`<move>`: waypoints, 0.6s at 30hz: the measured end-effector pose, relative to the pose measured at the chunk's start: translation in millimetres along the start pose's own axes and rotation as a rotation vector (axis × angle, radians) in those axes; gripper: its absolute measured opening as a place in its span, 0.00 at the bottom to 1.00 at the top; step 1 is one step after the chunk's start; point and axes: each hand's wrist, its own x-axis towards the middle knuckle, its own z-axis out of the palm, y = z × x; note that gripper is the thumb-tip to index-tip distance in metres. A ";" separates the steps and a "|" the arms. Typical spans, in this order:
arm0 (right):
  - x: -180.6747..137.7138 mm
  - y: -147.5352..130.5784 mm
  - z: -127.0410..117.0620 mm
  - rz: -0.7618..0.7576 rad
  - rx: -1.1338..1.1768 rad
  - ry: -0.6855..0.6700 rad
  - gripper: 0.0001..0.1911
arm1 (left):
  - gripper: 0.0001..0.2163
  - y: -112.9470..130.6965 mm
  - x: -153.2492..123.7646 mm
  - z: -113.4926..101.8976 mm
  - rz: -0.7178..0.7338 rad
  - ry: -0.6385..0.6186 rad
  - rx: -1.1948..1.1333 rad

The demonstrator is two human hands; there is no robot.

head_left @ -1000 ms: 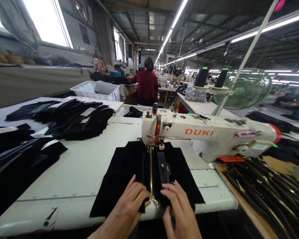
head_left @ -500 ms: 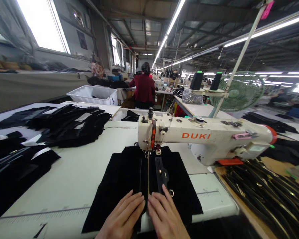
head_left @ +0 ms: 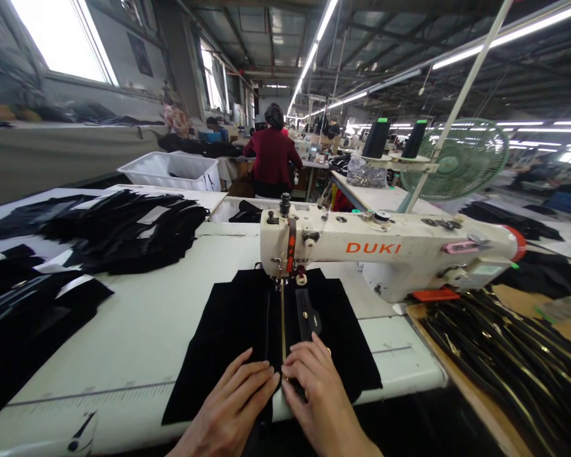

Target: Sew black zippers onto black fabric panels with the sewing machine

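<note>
wrists: cut off at bottom edge | zipper (head_left: 282,317): near end under hands | needle: hidden

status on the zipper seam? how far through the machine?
Done: black fabric panel lies flat under the DUKI sewing machine, with the gold zipper lined up at the presser foot.
In hand: left hand and right hand press the panel flat on either side of the zipper.
Left: most of the zipper's length sits on the near side of the foot; how much is stitched cannot be told.

Black fabric (head_left: 228,330) w/ gold zipper (head_left: 282,324) flat under machine needle.
</note>
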 end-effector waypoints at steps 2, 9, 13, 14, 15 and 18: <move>2.3 -1.2 0.9 0.050 -0.011 -0.015 0.10 | 0.25 1.0 3.8 -5.1 -0.014 -0.027 -0.020; 0.6 5.0 -1.3 0.110 -0.051 -0.013 0.19 | 0.34 9.2 37.3 -47.8 -0.027 -0.152 -0.095; -1.1 20.5 -0.5 -0.100 -0.100 -0.029 0.12 | 0.27 13.8 50.8 -70.2 -0.070 -0.133 -0.063; -2.1 25.2 2.2 -0.149 -0.110 -0.032 0.10 | 0.25 12.9 51.5 -71.9 -0.075 -0.110 -0.062; -3.5 29.8 6.6 -0.192 -0.124 -0.012 0.08 | 0.23 10.9 51.0 -71.5 -0.071 -0.098 -0.066; -9.3 41.7 30.3 -0.260 -0.169 0.202 0.03 | 0.19 -2.1 43.6 -57.1 -0.030 -0.133 -0.086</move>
